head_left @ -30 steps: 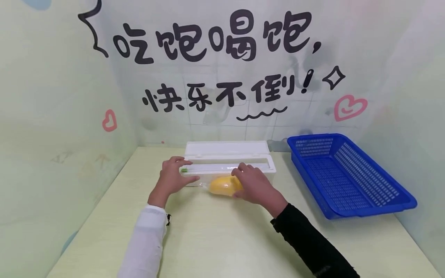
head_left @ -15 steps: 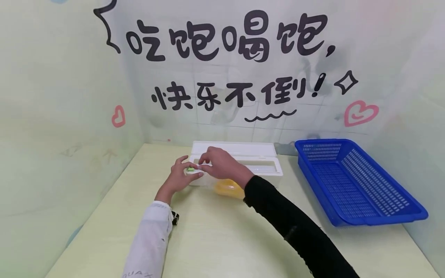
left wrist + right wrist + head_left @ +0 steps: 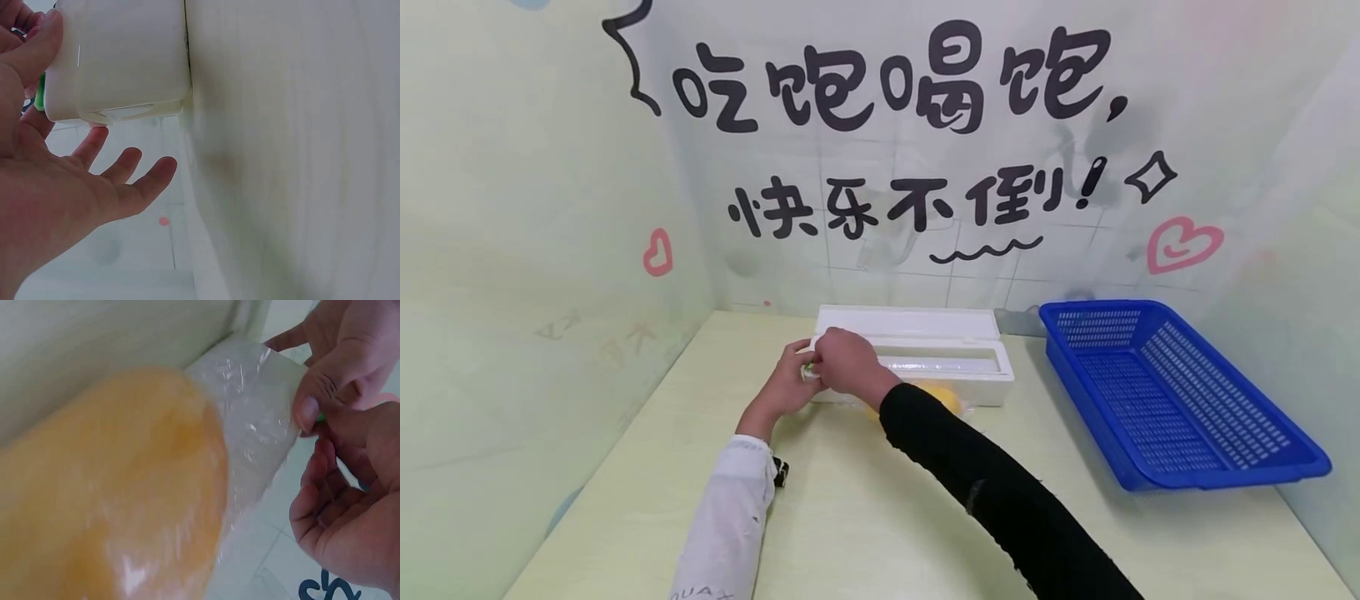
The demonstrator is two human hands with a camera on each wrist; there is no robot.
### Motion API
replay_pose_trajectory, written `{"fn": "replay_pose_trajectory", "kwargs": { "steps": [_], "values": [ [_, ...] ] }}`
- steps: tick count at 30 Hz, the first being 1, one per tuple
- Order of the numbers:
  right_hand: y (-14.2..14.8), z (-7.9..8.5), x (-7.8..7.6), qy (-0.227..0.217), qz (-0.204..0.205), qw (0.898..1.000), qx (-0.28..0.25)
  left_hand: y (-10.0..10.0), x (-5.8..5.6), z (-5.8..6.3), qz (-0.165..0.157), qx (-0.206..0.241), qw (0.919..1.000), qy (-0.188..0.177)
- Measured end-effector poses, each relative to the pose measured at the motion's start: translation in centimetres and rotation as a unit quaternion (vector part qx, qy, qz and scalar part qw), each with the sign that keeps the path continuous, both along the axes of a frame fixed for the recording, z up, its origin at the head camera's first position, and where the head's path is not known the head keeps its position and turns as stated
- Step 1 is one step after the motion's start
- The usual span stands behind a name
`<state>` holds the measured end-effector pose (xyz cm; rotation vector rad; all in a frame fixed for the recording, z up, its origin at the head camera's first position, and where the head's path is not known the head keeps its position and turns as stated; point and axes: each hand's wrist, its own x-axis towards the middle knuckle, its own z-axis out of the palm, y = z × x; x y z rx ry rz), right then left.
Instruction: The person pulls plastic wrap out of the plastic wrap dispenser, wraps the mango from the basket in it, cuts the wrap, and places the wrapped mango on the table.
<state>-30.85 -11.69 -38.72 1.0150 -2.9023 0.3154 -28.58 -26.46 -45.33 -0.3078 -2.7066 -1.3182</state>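
Note:
A white cling film dispenser stands at the back of the table with its lid raised. My left hand grips its left end, thumb on the front edge and the other fingers spread behind in the left wrist view. Curled fingers of my right hand pinch at the green slide cutter on that same corner, mostly hiding it. Against the dispenser's front hangs a yellow mango-like fruit under clear film. My right forearm covers part of it in the head view.
A blue perforated basket stands on the right of the pale table. Behind is a wall printed with black lettering, and a side wall rises at the left.
My right hand has left the yellow fruit and moved left to the cutter at the dispenser's left end. My left hand stays at that end, its fingers closer in. The head view has shifted slightly.

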Motion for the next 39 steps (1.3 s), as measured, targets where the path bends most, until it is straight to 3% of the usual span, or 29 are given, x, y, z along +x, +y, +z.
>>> {"fn": "replay_pose_trajectory", "kwargs": {
  "steps": [5, 13, 23, 39],
  "values": [
    [-0.7, -0.1, 0.5, -0.009, -0.040, 0.999, 0.007, 0.0, -0.1, 0.1, 0.001, -0.002, 0.9999, 0.011],
    [0.2, -0.3, 0.2, 0.008, -0.007, 0.998, 0.055, 0.4, 0.3, 0.3, 0.010, 0.009, 0.9996, -0.024],
    [0.7, -0.4, 0.0, 0.026, 0.021, 0.994, 0.102, 0.4, 0.2, 0.3, 0.015, 0.000, 0.9998, -0.016],
    [1.7, -0.2, 0.4, 0.032, 0.026, 0.992, 0.117, 0.5, 0.1, 0.3, 0.026, 0.000, 0.9994, -0.023]
  ]
}}
